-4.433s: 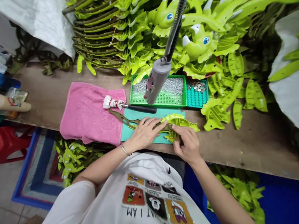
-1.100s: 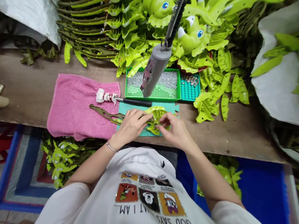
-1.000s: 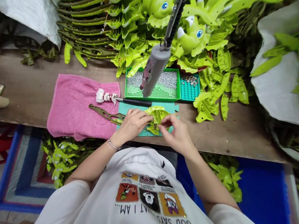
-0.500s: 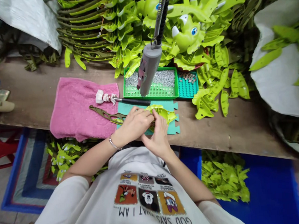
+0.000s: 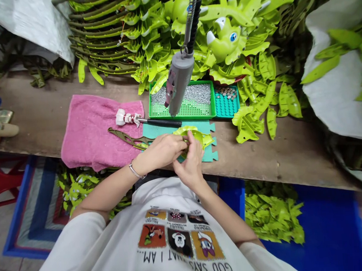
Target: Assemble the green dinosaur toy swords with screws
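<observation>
A lime-green plastic toy part [image 5: 199, 135] lies on a teal foam mat [image 5: 210, 152] at the bench's near edge. Joined to it is a long olive-green piece [image 5: 125, 137] that reaches left over a pink towel [image 5: 95, 130]. My left hand [image 5: 160, 149] is curled over the joint, fingers pressing on the parts. My right hand [image 5: 190, 164] is closed against the green part's near side, fingertips pinching at it. A grey powered screwdriver [image 5: 178, 83] hangs on a coiled cable above the bench.
Behind the mat stand a green tray of screws [image 5: 182, 109] and a small teal tray [image 5: 226, 109]. A black-handled tool [image 5: 159, 121] lies by the towel. Green dinosaur toy parts [image 5: 224, 40] pile up at the back and right. Blue bins of parts [image 5: 319, 233] sit under the bench.
My right hand has moved left from the green part's right side until it meets my left hand at the joint. The view has shifted slightly.
</observation>
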The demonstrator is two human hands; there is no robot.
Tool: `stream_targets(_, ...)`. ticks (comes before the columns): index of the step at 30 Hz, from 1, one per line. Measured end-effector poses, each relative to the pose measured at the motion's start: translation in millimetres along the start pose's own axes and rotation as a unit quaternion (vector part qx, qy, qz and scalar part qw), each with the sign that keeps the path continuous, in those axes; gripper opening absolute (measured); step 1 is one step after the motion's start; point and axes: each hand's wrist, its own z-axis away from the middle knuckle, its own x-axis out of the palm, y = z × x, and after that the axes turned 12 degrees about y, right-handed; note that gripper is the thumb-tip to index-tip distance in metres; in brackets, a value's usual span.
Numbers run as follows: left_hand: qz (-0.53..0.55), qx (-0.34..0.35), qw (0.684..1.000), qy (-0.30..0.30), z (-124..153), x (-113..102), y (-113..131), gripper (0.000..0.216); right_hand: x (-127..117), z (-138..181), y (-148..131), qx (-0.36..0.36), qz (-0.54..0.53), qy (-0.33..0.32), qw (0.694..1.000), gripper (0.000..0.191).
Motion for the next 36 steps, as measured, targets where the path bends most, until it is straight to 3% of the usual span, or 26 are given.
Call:
stream_targets(4,-0.054,0.020,0.998,0.003,-4,-3,0,0.018,9,-2,-4,0.000,0.029,0.028,0.999,0.082)
stream_targets(9,-0.061,0.034,0.997,0.033,-1,1,-9,0.019,-3,-5,3,0.009,0.028,0.013,0.999,0.074)
stream_targets(21,-0.006,-0.033,0.993,0.115,20,31,-24,0.020,-30,-13,26,-0.065,0.025,-0.021,0.997,0.036)
stream_targets(26,0.000,-0.027,0.994,0.106,22,35,-29,0.020,-32,-13,28,-0.074,0.006,-0.007,0.997,0.027)
stream_targets(30,0.015,-0.026,0.994,0.104,23,37,-30,0.018,-31,-13,28,-0.074,0.020,-0.015,0.997,0.025)
stream_targets(36,0.020,-0.054,0.990,0.127,27,34,-22,0.024,-30,-14,29,-0.134,0.055,0.002,0.989,0.036)
